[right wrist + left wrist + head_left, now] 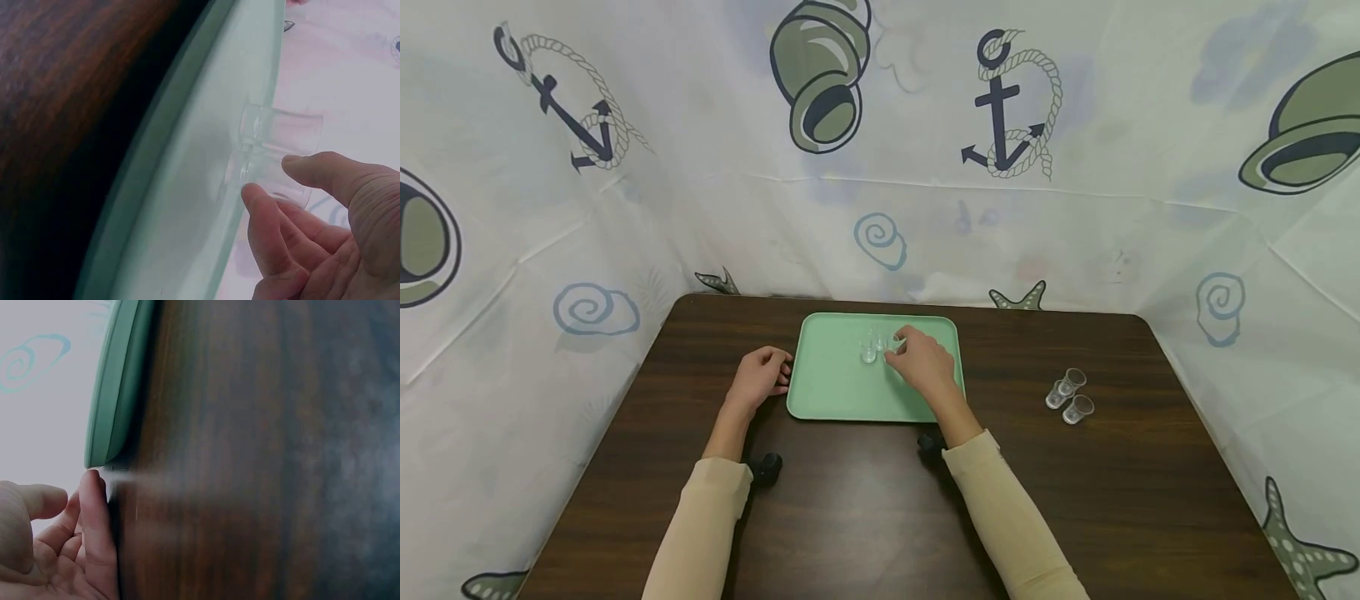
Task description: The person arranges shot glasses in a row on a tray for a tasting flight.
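Note:
On a light green tray (pixel 835 392) stands a small group of clear shot glasses. My right hand (pixel 922 360) reaches over the tray and pinches the rightmost shot glass (pixel 895 342) between thumb and fingers. The right wrist view shows that glass upright right beside another shot glass (pixel 290 130), the thumb (pixel 312 170) overlapping its side. My left hand (pixel 762 377) rests on the table at the tray's left edge, fingers loosely curled and holding nothing. In the left wrist view, a fingertip (pixel 92 481) is right at the tray's rim (pixel 112 394).
Three more clear shot glasses (pixel 1078 408) stand close together on the dark wooden table (pixel 850 517), right of the tray. A white curtain (pixel 925 225) printed with anchors, shells and starfish hangs behind and at both sides of the table.

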`<state>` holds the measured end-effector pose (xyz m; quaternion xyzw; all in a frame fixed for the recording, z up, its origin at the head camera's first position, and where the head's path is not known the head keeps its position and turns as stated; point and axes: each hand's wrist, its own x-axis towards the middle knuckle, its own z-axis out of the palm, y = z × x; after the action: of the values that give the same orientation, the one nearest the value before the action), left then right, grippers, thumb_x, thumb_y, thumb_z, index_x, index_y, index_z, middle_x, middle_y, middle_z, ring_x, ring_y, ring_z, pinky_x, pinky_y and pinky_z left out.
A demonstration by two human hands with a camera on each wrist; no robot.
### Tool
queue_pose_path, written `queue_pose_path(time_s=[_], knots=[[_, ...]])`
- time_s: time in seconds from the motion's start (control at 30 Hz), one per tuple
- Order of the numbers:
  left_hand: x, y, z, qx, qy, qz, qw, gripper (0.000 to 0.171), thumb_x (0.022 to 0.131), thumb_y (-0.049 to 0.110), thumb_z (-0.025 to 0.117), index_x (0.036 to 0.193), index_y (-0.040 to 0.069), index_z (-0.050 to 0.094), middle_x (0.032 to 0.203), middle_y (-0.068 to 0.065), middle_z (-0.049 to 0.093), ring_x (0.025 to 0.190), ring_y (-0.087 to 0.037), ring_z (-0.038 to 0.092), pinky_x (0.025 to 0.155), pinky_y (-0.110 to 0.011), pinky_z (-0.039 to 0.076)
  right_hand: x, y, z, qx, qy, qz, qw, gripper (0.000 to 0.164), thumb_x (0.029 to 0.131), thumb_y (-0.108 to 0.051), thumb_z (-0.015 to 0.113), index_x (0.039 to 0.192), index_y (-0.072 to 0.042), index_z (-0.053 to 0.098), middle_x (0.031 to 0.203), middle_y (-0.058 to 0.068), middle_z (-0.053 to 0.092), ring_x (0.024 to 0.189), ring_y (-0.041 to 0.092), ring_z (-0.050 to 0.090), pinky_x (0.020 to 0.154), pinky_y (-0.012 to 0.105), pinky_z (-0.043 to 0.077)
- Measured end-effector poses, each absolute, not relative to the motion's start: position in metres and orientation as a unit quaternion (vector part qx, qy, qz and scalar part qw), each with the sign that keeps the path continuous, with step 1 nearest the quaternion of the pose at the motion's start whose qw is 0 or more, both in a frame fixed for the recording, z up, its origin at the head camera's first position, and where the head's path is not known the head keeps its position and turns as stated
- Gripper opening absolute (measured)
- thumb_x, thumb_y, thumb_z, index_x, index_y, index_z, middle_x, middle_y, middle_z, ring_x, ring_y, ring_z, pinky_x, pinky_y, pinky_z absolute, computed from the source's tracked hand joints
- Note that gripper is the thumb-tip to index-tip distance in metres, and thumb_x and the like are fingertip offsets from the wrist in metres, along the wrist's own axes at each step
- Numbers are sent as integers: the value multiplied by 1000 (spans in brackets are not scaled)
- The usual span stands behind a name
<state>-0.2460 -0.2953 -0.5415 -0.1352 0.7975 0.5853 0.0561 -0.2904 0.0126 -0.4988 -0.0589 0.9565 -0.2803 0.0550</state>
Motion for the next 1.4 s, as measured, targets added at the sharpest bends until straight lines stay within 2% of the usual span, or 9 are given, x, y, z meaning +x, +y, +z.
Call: queue_pose_path(time_s=[0.23,0.53,0.67,0.77,0.9,1.0,1.2,1.3,1.4], knots=[[-246,-292,-540,-132,795,589,53,43,116,31,43,134,0,66,105,-12,64,83,-17,62,75,-26,64,-290,14,-496,-55,956,-279,72,38,102,-41,73,134,-22,72,111,-7,81,74,13,69,62,37,54],[-248,-289,-542,-136,797,586,55,41,116,30,44,133,0,66,104,-12,64,83,-17,62,74,-25,63,-285,24,-490,-49,956,-275,87,44,103,-40,72,143,-21,68,117,-3,81,74,14,70,64,37,55],[-246,-291,-538,-127,796,588,67,42,115,32,50,136,-1,65,109,-14,64,87,-18,63,77,-26,64,-282,36,-487,-43,955,-282,87,45,104,-41,70,144,-21,67,119,-1,81,77,15,72,77,45,59],[-243,-294,-529,-118,786,600,93,43,114,29,56,141,-4,61,115,-17,63,93,-21,64,83,-30,66,-278,46,-486,-30,954,-288,81,44,105,-44,69,144,-22,67,119,-2,80,78,16,72,84,51,58],[-241,-297,-526,-111,780,606,113,42,112,22,60,144,-6,57,122,-21,64,100,-24,66,88,-35,66,-270,60,-483,-20,953,-291,80,43,105,-45,68,142,-22,69,114,0,79,72,18,69,72,45,55],[-242,-299,-534,-108,790,594,106,42,112,24,62,143,-3,58,123,-19,65,101,-22,67,87,-32,66,-265,72,-477,-22,952,-295,79,43,105,-46,68,140,-21,70,111,2,79,71,19,68,65,41,53],[-244,-302,-543,-97,804,580,89,42,111,29,64,140,-1,60,121,-17,65,103,-21,68,88,-30,65,-252,100,-465,-22,947,-313,66,45,104,-47,68,141,-20,70,113,3,76,81,23,68,69,42,51],[-247,-301,-547,-97,803,580,96,43,111,30,64,141,-1,59,121,-17,64,105,-22,68,90,-31,65,-244,118,-464,-14,950,-306,66,45,105,-46,67,142,-20,69,115,4,77,86,24,70,70,42,51],[-250,-302,-546,-100,803,578,102,42,111,28,63,140,-2,59,121,-16,64,105,-22,68,89,-30,66,-236,135,-461,-5,960,-274,53,45,105,-46,67,141,-20,68,114,5,79,85,26,71,67,43,51]])
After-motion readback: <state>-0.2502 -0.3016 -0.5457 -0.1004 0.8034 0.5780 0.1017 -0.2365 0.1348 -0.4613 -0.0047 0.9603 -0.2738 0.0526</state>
